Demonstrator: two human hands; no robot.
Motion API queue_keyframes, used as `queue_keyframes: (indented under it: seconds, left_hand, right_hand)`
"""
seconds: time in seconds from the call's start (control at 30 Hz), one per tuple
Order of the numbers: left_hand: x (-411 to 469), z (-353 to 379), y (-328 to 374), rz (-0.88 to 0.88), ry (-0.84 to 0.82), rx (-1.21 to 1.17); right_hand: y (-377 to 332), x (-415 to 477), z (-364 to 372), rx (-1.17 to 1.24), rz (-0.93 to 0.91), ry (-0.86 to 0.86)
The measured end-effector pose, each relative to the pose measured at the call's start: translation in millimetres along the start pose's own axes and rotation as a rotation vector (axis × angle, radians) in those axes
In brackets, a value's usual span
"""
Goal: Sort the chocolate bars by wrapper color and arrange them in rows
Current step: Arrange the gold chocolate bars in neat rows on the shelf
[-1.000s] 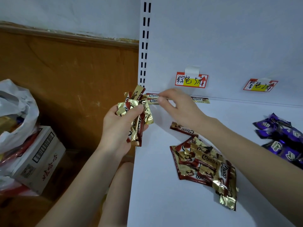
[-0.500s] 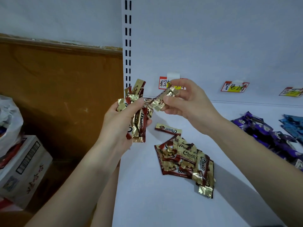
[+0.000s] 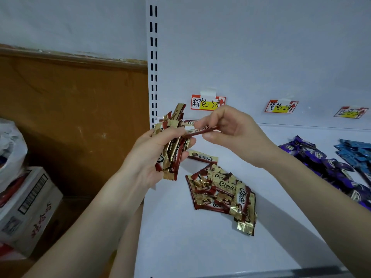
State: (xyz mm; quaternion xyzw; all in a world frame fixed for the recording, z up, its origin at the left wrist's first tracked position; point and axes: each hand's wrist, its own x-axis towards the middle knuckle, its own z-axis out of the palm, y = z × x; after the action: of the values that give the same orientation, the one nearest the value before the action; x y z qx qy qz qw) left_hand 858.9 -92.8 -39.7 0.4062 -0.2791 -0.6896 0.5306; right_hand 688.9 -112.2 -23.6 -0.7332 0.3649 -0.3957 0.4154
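Your right hand (image 3: 230, 131) has dropped below the leftmost label (image 3: 207, 102), which it half covered half a second ago. The pinched bar (image 3: 200, 130) has swung from a steep tilt to nearly level. You hold that bar between thumb and forefinger, with the other fingers curled behind. Its left end reaches the bundle of bars (image 3: 172, 145) in your left hand (image 3: 152, 155); whether they touch is unclear. That hand grips the bundle with the thumb across the front and the fingers wrapped behind. The brown-and-gold wrappers stand nearly upright and fan out at the top. Both hands hover above the left end of the white shelf (image 3: 200, 247), by the slotted post (image 3: 153, 57).

On the shelf below your hands a lone bar (image 3: 202, 156) lies flat. Just nearer sits a loose pile (image 3: 220, 193) of brown-and-gold bars, overlapping at all angles. One more brown bar, the far bar (image 3: 189, 122), lies at the back panel, partly hidden behind your fingers. To the right, well apart from the pile, purple bars (image 3: 321, 163) lie heaped below the second label (image 3: 281, 106). The blue bars (image 3: 355, 153) lie just beyond them, under the third label (image 3: 351, 112). Left of the shelf sits a cardboard box (image 3: 26, 207), with a white plastic bag (image 3: 10, 149) above it.
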Motion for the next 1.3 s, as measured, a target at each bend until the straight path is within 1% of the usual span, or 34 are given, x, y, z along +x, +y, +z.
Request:
queue_keyframes:
  seconds: [0.13,0.23,0.3,0.37,0.43,0.57,0.63,0.7,0.73,0.77,0.8,0.83,0.87,0.93,1.0,1.07,1.13,1.23,1.3]
  left_hand:
    - [-1.1,2.0,-2.6,0.117,0.075,0.068]
    - [-1.7,4.2,-3.4,0.2,0.096,0.131]
    - [-1.2,4.1,-4.4,0.233,0.098,0.174]
    - [-0.1,4.0,-5.4,0.251,0.103,0.19]
    - [1.5,4.4,-6.0,0.263,0.114,0.184]
    - [4.9,4.4,-8.3,0.251,0.128,0.177]
    - [6.5,3.6,-10.4,0.226,0.132,0.165]
    - [8.5,2.4,-12.0,0.198,0.139,0.133]
    - [9.6,1.2,-12.3,0.186,0.147,0.12]
    - [10.8,-0.3,-12.4,0.177,0.157,0.109]
    - [12.3,-2.3,-12.4,0.17,0.167,0.099]
    - [14.0,-4.1,-12.5,0.167,0.177,0.093]
    - [15.7,-5.9,-12.6,0.165,0.184,0.091]
    - [18.8,-8.2,-12.9,0.163,0.195,0.095]
    - [21.4,-9.7,-13.5,0.165,0.2,0.096]
    - [23.6,-11.3,-14.0,0.17,0.2,0.096]
    - [25.6,-13.2,-14.5,0.175,0.196,0.096]
    - [28.2,-15.6,-16.0,0.172,0.196,0.092]
    - [29.6,-15.2,-17.5,0.166,0.189,0.091]
  right_hand:
    - [-2.4,-4.1,-1.0,0.07,0.061,-0.03]
    - [-1.2,-4.7,0.3,0.029,0.138,0.065]
    - [-0.8,-4.4,2.0,0.069,0.176,0.112]
    - [0.8,-3.4,4.4,0.161,0.208,0.163]
    - [4.5,-2.3,8.6,0.323,0.266,0.22]
    - [13.9,3.0,16.0,0.634,0.451,0.219]
    - [16.9,10.1,12.9,0.734,0.494,0.235]
    - [20.8,19.6,3.6,0.754,0.477,0.284]
    - [25.1,24.4,-2.9,0.677,0.455,0.302]
    - [29.9,28.6,-9.8,0.495,0.431,0.304]
    - [37.2,32.5,-17.7,0.256,0.409,0.279]
    - [44.2,36.3,-24.9,0.04,0.392,0.239]
    - [50.7,40.3,-30.9,-0.111,0.386,0.193]
    - [61.9,48.5,-35.7,-0.31,0.386,0.081]
    - [71.2,54.8,-33.4,-0.56,0.345,-0.04]
    - [80.7,58.5,-31.1,-0.711,0.276,-0.087]
    - [81.8,56.1,-29.0,-0.821,0.202,-0.048]
    - [76.9,42.7,-26.5,-0.873,0.135,0.038]
    - [77.7,31.4,-21.6,-0.931,0.135,-0.001]
